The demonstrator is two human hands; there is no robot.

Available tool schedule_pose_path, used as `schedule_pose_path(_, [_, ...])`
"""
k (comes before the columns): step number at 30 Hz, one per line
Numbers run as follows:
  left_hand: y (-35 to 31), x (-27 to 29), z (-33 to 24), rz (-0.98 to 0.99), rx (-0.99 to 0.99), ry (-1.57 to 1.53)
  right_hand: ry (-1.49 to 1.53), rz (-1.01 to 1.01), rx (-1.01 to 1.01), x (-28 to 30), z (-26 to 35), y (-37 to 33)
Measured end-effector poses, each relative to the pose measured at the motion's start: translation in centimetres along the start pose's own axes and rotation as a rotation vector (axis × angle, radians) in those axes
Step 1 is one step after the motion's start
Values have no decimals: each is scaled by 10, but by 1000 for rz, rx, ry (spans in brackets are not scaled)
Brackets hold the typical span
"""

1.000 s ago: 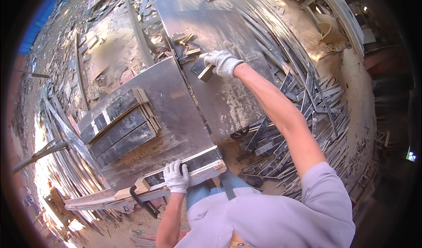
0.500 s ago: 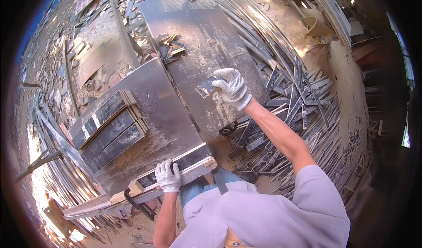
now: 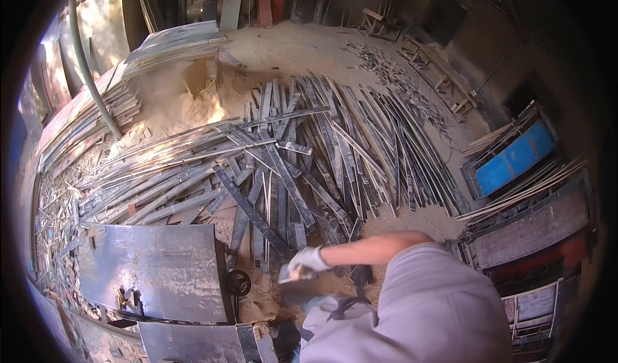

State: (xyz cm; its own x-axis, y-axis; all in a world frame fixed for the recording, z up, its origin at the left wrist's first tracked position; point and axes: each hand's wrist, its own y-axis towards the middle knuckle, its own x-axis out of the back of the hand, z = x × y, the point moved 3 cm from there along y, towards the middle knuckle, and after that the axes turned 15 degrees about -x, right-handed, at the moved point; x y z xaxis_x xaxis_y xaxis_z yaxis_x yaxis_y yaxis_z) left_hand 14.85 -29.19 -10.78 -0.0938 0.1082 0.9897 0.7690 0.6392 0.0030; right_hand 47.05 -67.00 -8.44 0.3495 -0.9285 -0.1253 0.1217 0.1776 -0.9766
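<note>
In my view: right hand [image 3: 308, 261], pale grey knit glove, bare forearm stretched leftward, fingers closed on a small flat grey piece [image 3: 284, 273], near a heap of long dark wooden strips [image 3: 347, 150]. Left hand: I cannot tell.

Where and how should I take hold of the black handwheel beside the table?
I'd take the handwheel by its rim, coming from the right with your right hand, once it drops the offcut. That side of the round rim faces the hand, while the other lies close to the table. The curved rim should suit a hooked grip.
</note>
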Motion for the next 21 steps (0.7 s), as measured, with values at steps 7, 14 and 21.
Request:
schedule_pose_path(7, [19,15,-17,28,-49,-205,456,-742,962,411,85,-332])
schedule_pose_path(14, [1,12,-6,81,25,-247,-94,-286,809,155,125,-112])
schedule_pose_path(21, [-26,25,-19,-12,78,-284,-1086,-6,611,-226,9,78])
